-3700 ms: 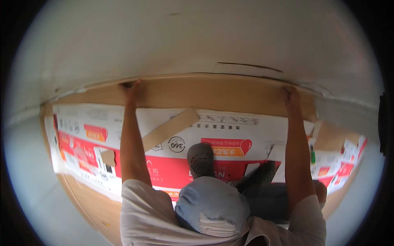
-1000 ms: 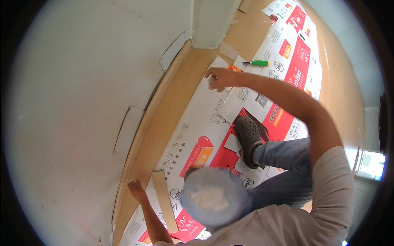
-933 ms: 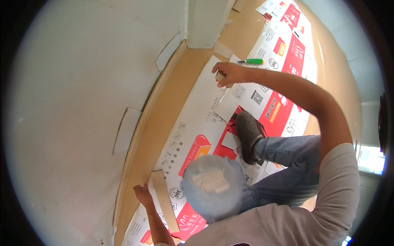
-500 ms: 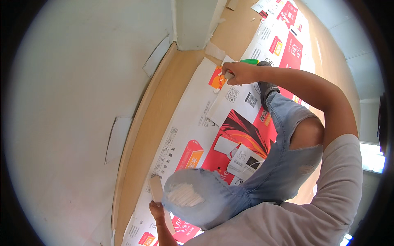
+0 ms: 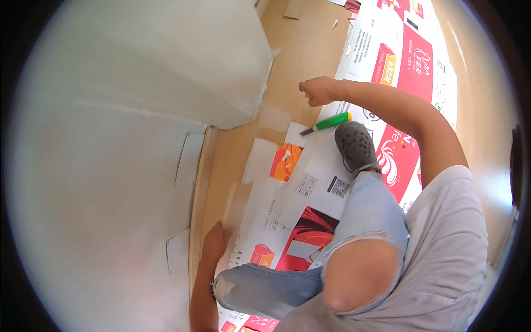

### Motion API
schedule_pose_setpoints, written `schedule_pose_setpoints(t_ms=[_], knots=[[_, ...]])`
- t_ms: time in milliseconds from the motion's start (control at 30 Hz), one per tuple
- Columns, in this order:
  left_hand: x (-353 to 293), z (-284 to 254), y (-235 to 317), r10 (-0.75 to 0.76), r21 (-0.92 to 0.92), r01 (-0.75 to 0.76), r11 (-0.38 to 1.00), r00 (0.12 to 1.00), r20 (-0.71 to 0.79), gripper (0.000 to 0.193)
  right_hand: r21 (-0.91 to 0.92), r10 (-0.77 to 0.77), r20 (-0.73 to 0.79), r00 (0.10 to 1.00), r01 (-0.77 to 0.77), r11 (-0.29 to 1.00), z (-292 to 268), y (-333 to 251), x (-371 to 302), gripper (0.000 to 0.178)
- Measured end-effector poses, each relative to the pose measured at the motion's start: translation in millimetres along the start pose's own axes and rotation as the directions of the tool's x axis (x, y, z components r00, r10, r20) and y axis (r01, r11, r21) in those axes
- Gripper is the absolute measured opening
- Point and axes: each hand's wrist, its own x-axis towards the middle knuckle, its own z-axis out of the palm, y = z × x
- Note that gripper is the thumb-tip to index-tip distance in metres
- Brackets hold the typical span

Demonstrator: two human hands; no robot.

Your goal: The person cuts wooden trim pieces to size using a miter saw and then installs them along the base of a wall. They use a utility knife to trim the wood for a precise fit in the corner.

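Flattened white and red printed cardboard [image 5: 301,207] lies on a wooden floor [image 5: 301,52] beside a white wall [image 5: 110,166]. My left hand [image 5: 217,243] presses down at the cardboard's near left edge, close to the wall, holding nothing. My right hand [image 5: 319,91] is stretched forward in a loose fist over the floor, with nothing visible in it. Just below it a green utility knife [image 5: 327,122] lies on the cardboard, apart from the hand. My grey clog [image 5: 356,146] stands on the cardboard beside the knife. My knees, in torn blue jeans [image 5: 359,221], cover the lower cardboard.
A white wall corner [image 5: 260,77] juts out ahead on the left. More red and white cardboard [image 5: 412,61] runs on toward the upper right. Small cardboard scraps [image 5: 292,8] lie on the floor at the top. Pale cardboard strips [image 5: 189,160] lean against the wall's base.
The view has swung forward along the wall. My right hand has moved past the green knife, which now lies below it. My left hand stays at the cardboard's edge by the wall.
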Motion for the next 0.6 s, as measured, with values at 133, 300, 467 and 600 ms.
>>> schedule_pose_setpoints(t_ms=[133,300,467,600], knots=[[122,-50,121,0.067,0.014,-0.069,0.997,0.992,0.102,0.036,-0.065,0.065,-0.024,0.998,-0.066,0.996,10,82,1,0.042],[241,-43,253,0.122,-0.051,-0.12,0.991,0.992,0.037,0.039,-0.008,-0.012,-0.119,0.993,0.011,1.0,12,160,19,0.037],[330,-17,316,0.087,-0.157,-0.075,0.985,0.994,0.07,0.041,0.003,-0.125,-0.472,0.873,0.143,0.99,11,200,39,0.029],[373,-11,335,0.024,-0.181,0.0,0.983,0.991,0.13,0.044,0.034,-0.029,-0.442,0.897,0.049,0.998,3,223,35,0.026]])
